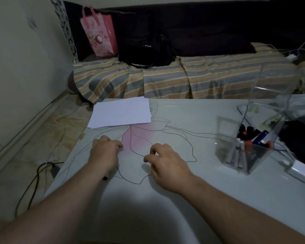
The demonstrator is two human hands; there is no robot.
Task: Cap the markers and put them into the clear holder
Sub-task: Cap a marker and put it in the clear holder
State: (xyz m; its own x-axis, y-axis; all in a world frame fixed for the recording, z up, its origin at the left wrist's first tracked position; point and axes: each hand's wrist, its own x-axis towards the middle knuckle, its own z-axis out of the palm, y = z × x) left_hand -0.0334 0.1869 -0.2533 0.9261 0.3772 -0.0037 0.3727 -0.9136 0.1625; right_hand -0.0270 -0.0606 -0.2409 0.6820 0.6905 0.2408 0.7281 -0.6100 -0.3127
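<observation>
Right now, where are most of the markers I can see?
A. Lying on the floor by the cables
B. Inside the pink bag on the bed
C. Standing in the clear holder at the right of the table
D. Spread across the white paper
C: a cluster of markers stands inside the clear holder at the table's right side, while the white paper is bare and the pink bag shows none.

Both hands are resting low in the frame on the pale table (209, 199): the left hand (104, 154) is lying over a marker (105, 177) (only its dark end is showing), the right hand (167, 164) is hovering loosely curled. Capped markers (250, 138) are standing in the clear holder (225, 154) at right; white paper (120, 112) is lying above centre.
</observation>
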